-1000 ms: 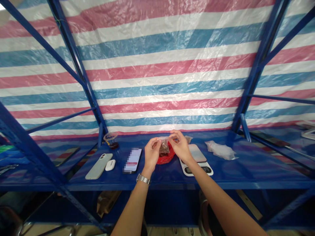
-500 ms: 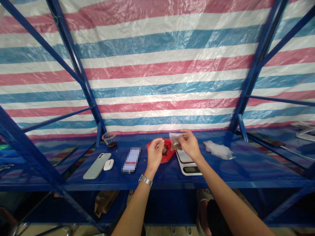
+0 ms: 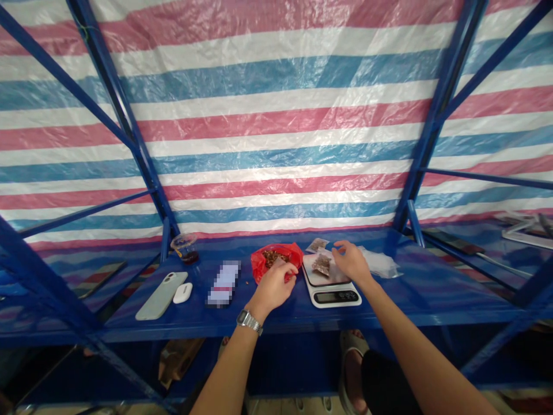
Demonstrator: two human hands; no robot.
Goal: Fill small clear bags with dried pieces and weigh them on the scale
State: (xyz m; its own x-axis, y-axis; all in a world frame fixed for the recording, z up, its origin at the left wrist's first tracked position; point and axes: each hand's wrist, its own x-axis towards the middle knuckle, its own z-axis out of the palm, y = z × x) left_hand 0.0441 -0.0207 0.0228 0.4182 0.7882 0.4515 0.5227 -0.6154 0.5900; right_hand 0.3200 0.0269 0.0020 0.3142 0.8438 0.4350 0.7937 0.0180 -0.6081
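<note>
My left hand [image 3: 275, 289] is over the front edge of an open red plastic bag [image 3: 257, 266] with small brown pieces [image 3: 271, 255] inside. Its fingers are pinched together; a pale, clear-looking item shows by them, too small to make out. My right hand [image 3: 352, 262] hovers over the right side of a white digital scale [image 3: 311, 288], fingers apart and holding nothing. On the scale's plate lies a small clear zip bag [image 3: 321, 265] of brown bits, just left of that hand. A second small filled bag [image 3: 317, 245] rests behind the scale.
Clear empty bags [image 3: 382, 264] lie to the right of the scale. On the left are a phone with a lit screen [image 3: 224, 282], a pale phone [image 3: 162, 295], a white earbud case [image 3: 182, 293] and a plastic cup of dark liquid [image 3: 185, 249]. Blue metal posts [image 3: 149, 178] frame the shelf.
My right hand has let go of the small filled bag, which now lies on the scale, and has moved right and down. My left hand has lowered towards the front of the red bag.
</note>
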